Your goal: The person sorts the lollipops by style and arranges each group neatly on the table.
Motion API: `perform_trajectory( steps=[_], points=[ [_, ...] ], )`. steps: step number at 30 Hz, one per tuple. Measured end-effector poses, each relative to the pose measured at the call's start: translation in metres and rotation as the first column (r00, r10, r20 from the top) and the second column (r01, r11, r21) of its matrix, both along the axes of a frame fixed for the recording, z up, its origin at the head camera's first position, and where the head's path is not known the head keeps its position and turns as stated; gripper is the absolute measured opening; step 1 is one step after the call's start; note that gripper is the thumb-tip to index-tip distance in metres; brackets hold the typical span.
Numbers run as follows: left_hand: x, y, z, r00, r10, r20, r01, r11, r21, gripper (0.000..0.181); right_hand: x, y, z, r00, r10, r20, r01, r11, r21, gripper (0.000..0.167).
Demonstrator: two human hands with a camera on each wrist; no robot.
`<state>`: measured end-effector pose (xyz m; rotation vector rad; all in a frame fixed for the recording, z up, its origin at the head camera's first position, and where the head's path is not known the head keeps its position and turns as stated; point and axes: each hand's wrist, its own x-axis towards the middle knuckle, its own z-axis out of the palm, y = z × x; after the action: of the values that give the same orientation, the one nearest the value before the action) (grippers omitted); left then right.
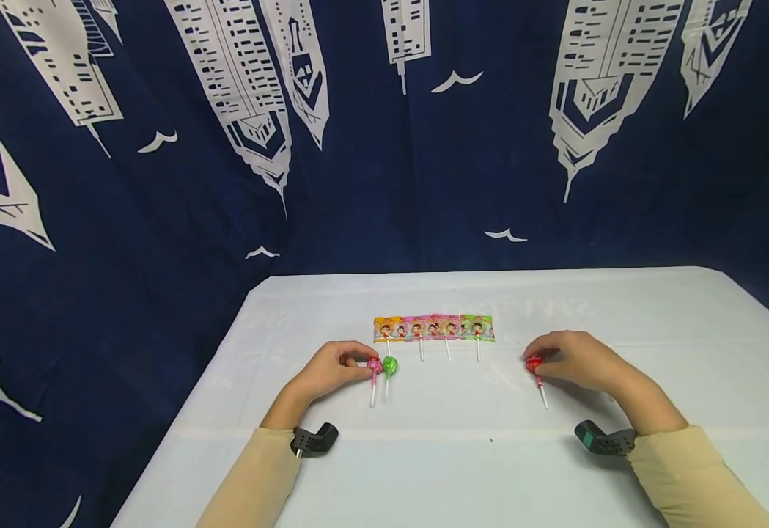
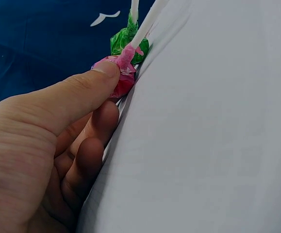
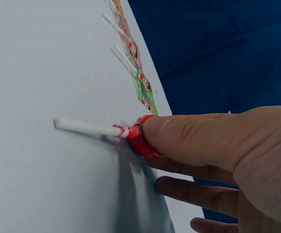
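Note:
My left hand [image 1: 334,370] pinches the wrapped head of a pink lollipop [image 1: 374,366] between thumb and finger, its white stick toward me. Right beside it lies a green lollipop [image 1: 390,366]; in the left wrist view the green wrapper [image 2: 118,42] shows just behind the pink one [image 2: 127,80]. On the right side of the table, my right hand [image 1: 578,358] grips a red lollipop [image 1: 534,364] by its head. Its white stick [image 3: 87,127] points away from the fingers in the right wrist view.
Behind the hands, flat-packed lollipops lie in a row: an orange packet [image 1: 388,329], pink packets [image 1: 432,327] and a green packet [image 1: 477,328], sticks toward me. They rest on a white-covered table [image 1: 463,469]. A dark blue printed curtain [image 1: 384,183] hangs behind the far edge.

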<state>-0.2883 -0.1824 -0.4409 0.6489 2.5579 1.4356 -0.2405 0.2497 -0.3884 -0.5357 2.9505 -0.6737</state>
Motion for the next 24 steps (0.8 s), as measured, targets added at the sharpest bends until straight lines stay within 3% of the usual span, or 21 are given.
perform_trajectory(
  steps=[24],
  points=[
    [0.0001,0.0007,-0.0001,1.000,0.013,0.017,-0.013,1.000,0.004,0.028,0.0000,-0.0055,0.0070,0.996,-0.017,-0.089,0.013,0.999,-0.049,0.025]
  ],
)
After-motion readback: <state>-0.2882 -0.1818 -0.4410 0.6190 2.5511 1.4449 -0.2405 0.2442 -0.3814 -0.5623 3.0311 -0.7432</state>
